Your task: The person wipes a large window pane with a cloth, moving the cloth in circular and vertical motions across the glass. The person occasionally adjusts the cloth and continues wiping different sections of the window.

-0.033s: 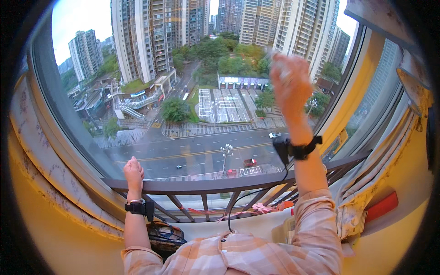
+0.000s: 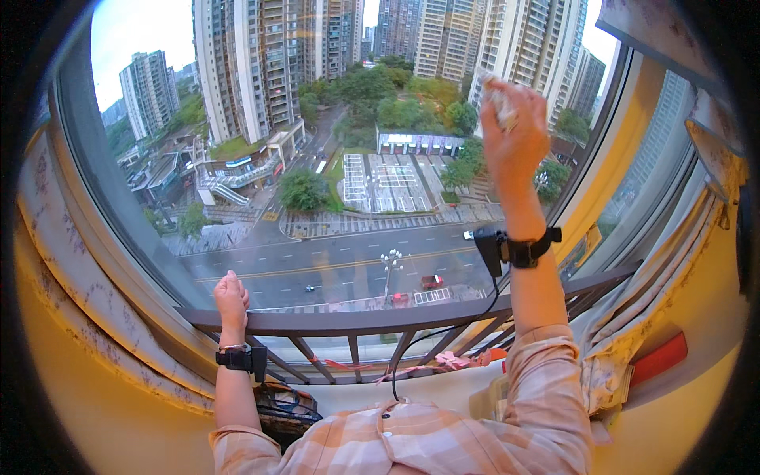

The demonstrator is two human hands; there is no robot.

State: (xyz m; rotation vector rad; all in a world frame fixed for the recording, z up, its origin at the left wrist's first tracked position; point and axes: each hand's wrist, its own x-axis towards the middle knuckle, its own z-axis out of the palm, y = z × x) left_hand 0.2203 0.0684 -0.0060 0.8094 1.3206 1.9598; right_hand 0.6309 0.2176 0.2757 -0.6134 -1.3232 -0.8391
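Your right hand [image 2: 518, 142] is raised, its fingers and thumb curled around a pale, crumpled cloth [image 2: 502, 111], part of which shows in the gap between them. The cloth sits on the left, fingertip side of your palm; it is bunched, so you can't make out a long axis. Beyond that hand is the window pane [image 2: 356, 237], but whether the cloth touches the glass, you cannot tell. A black strap [image 2: 524, 252] circles the wrist below, with a cable [image 2: 495, 294] trailing from it.

Your left hand [image 2: 229, 301] is lower and well apart from the cloth, so the right is clearly the nearer one. Its fingers bend loosely, and nothing shows in them; their grip is unclear. Just beside it runs the railing [image 2: 372, 321], with the patterned curtain [image 2: 63, 253] further left.
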